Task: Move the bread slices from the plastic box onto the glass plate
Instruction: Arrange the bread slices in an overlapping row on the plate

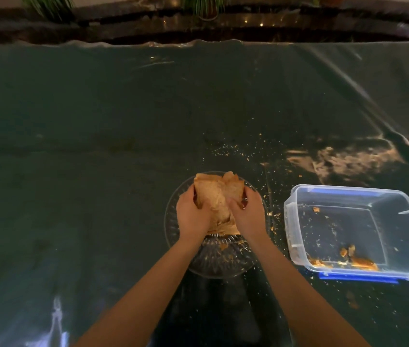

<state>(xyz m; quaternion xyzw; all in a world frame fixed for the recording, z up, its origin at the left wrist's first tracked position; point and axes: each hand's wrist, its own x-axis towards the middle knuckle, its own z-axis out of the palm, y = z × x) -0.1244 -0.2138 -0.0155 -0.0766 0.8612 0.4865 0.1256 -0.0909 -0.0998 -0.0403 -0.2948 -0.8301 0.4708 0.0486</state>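
crumbs (233,149) beyond plate (171,216), box (298,196) right

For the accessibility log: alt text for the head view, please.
Both bare hands, left hand and right hand, clasp a stack of tan bread slices over a round clear glass plate; a nearly empty clear plastic box sits to its right.

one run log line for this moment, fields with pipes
left hand + right hand: gripping tan bread slices | over round clear glass plate | clear plastic box: scraps only | dark table: crumbs
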